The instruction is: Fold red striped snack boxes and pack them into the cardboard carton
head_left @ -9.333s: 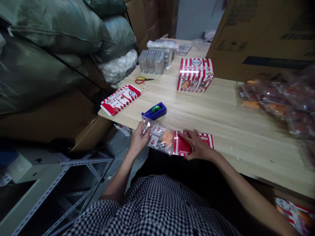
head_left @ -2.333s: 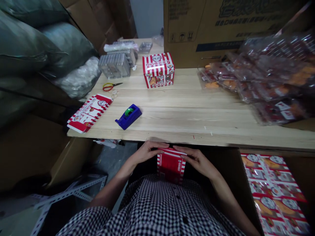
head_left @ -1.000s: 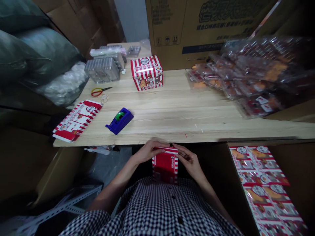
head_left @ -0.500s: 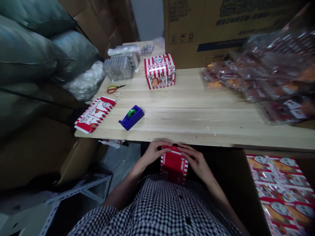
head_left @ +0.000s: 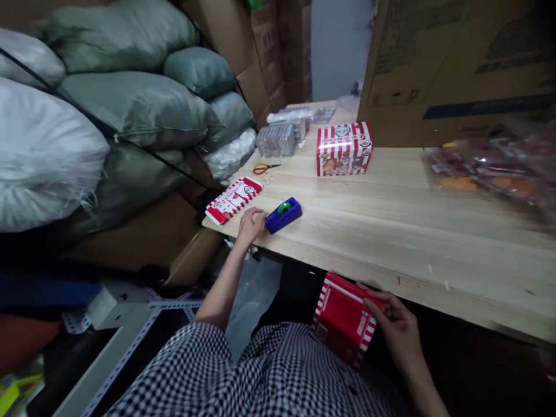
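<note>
My right hand (head_left: 393,321) grips a red cardboard box (head_left: 343,318) with white-striped edges by its upper right side, thumb on the near face. The box rests in front of the checked shirt, below the table edge. At the table's front edge, my left hand (head_left: 252,225) has its fingers pinched together at the cutter end of a blue tape dispenser (head_left: 278,221). A green roll (head_left: 284,207) sits in the dispenser. Whatever lies between the left fingertips is too small to make out. Left of that hand, flat striped cartons (head_left: 233,200) lie on the table.
A striped box (head_left: 344,149) stands towards the back of the wooden table (head_left: 369,220). Scissors (head_left: 264,168) and clear plastic cases (head_left: 277,141) are at the back left. Plastic-wrapped packs (head_left: 490,168) lie at right, before a large carton (head_left: 456,75). Stuffed sacks (head_left: 139,110) are piled on the left.
My left hand has left the red box and reached forward left to the tape dispenser. The right hand keeps the box, now tilted. The view has swung left.
</note>
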`<state>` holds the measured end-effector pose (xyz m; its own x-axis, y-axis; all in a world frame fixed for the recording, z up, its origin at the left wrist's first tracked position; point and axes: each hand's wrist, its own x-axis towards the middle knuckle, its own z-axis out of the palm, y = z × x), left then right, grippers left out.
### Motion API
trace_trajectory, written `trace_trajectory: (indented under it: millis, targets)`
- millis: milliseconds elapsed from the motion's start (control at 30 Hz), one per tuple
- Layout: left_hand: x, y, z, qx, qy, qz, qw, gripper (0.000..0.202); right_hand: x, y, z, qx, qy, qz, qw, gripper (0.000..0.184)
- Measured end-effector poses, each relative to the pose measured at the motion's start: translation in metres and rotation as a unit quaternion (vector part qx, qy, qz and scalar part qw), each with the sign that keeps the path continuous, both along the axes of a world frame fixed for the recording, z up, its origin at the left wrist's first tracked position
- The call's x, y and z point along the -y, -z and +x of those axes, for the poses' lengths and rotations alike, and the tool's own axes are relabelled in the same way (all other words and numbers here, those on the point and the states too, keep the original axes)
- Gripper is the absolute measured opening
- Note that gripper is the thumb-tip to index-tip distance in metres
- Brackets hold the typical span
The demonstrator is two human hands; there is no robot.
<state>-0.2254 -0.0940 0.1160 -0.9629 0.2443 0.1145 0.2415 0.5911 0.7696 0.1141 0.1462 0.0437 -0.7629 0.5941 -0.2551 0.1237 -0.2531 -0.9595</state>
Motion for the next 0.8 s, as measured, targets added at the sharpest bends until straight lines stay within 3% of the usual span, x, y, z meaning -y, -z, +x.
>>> trace_trajectory:
  millis: [133,367,467,667,800]
  targets:
    - [-0.004,-0.001,-0.034,0.123,0.071,-0.026,0.990,0.030,0.003,-0.008,-0.004,-0.009,0.004,0.000,1.000,0.026]
    - [0.001,-0.005,-0.055,0.267,0.129,0.003,0.955,0.030,-0.001,0.000,-0.008,-0.030,0.003,0.041,0.999,0.031]
    - [0.003,-0.003,-0.055,0.304,0.133,0.045,0.942,0.031,-0.004,0.007,-0.007,-0.024,0.017,0.081,0.996,0.033]
    - [0.008,0.004,-0.040,0.318,0.118,0.177,0.924,0.041,-0.012,0.007,-0.003,-0.006,-0.094,0.159,0.983,0.029]
    - [0.019,0.010,-0.029,0.297,0.107,0.254,0.914,0.038,-0.014,0.002,-0.002,-0.017,-0.104,0.192,0.976,0.024]
